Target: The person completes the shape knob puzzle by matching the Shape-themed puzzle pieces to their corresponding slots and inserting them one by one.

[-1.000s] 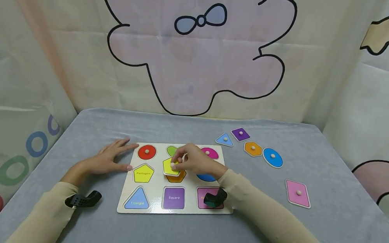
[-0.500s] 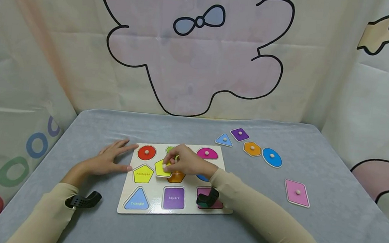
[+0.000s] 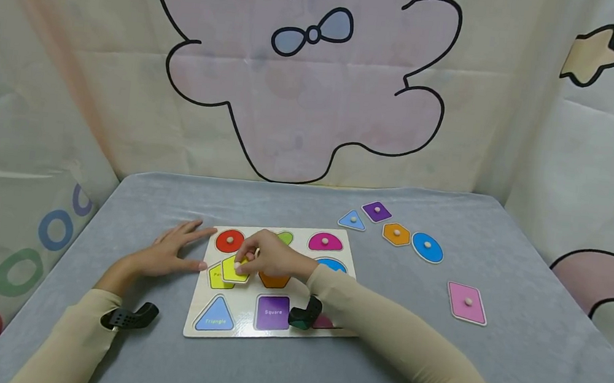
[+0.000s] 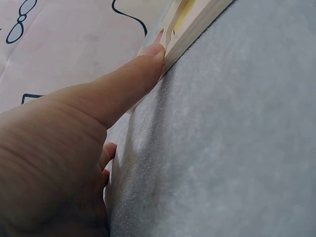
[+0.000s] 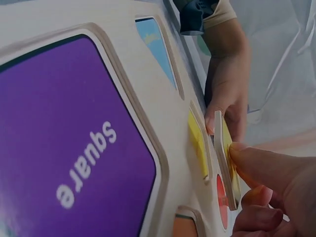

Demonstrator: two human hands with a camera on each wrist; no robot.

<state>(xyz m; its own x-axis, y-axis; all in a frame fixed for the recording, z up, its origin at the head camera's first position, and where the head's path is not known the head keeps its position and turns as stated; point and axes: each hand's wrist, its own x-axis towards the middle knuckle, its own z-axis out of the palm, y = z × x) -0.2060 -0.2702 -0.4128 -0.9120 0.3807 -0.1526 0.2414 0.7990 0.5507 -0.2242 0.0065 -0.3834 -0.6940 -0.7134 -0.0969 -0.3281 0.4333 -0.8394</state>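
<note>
Leftward since a second ago: right hand (image 3: 273, 259) has carried the yellow pentagon (image 3: 234, 268) from mid-board to just over its yellow slot (image 3: 215, 277), grip pinched on its knob, piece tilted, not yet seated. Left hand (image 3: 170, 251) flat, fingers straight, thumb against the board (image 3: 249, 331) edge on the tabletop (image 3: 379, 359).

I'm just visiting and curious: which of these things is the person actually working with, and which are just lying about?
In use:
- yellow wooden pentagon piece, pinched by the right hand
- wooden shape puzzle board, steadied at its edge by the left hand

Lying about:
- blue triangle piece
- purple diamond piece
- orange hexagon piece
- blue oval piece
- pink piece
</note>
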